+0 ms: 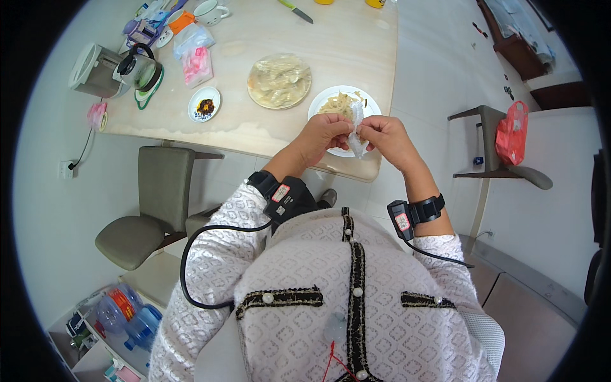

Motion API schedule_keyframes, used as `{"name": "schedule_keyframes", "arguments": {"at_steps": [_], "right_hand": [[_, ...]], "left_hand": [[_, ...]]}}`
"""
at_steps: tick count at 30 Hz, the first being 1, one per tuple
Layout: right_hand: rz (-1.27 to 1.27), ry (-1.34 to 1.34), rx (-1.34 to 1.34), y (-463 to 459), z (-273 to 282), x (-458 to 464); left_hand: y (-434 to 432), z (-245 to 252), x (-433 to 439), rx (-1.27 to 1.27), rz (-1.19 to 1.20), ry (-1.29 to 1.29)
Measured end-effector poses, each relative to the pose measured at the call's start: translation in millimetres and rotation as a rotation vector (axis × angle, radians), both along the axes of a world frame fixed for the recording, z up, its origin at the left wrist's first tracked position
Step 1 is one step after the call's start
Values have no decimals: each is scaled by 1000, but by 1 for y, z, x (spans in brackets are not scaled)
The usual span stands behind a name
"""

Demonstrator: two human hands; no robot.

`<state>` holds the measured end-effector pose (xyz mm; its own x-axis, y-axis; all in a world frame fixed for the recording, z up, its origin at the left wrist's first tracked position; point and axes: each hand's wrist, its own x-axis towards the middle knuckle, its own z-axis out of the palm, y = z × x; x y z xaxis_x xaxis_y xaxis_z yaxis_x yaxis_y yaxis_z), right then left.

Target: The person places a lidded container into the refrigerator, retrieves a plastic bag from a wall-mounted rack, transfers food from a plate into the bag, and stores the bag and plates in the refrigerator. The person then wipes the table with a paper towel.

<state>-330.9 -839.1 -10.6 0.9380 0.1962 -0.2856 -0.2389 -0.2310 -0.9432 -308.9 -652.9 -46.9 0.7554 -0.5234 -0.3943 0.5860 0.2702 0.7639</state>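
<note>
Between my left hand (329, 136) and my right hand (384, 136) is a whitish, crinkled, translucent strip (356, 143), either thin film or a thin sheet of food; I cannot tell which. Fingertips of both hands pinch it near its middle from either side. It hangs over a white plate (313, 106) at the table's near right corner, which holds pale shredded food (337, 105). My hands hide much of the plate's near side. Left of that plate lies a round, pale, flat stack (279, 80) under clear plastic. Farther left is a small patterned dish (213, 94) with dark sauce (205, 107).
The pale table (238, 131) ends just right of the plate. At its left stand a glass pot (142, 71), an electric water boiler (98, 71) and a pink tissue pack (196, 67). A green-handled knife (298, 13) lies at the far side. Chairs (164, 186) flank the table.
</note>
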Motion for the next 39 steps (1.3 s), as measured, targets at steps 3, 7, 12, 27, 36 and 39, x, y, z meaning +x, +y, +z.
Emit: {"name": "schedule_keyframes", "arguments": {"at_steps": [3,7,12,27,36,39], "right_hand": [[-4,-35,-43,-1,0,-1],[-55,-146,-183,3,-2,-4],[-142,-161,-190,1,-4,-3],[-284,271,759,-16,-18,6],[-254,302,995,-33,-51,9],[-15,396,865,-41,-55,12]], "left_hand": [[-2,2,0,28,-36,-11],[-4,1,-1,-17,-54,6],[-4,-1,-3,-145,20,23],[18,-6,-6,-69,-163,102],[39,-9,-7,-267,173,206],[48,-20,1,-352,305,254]]}}
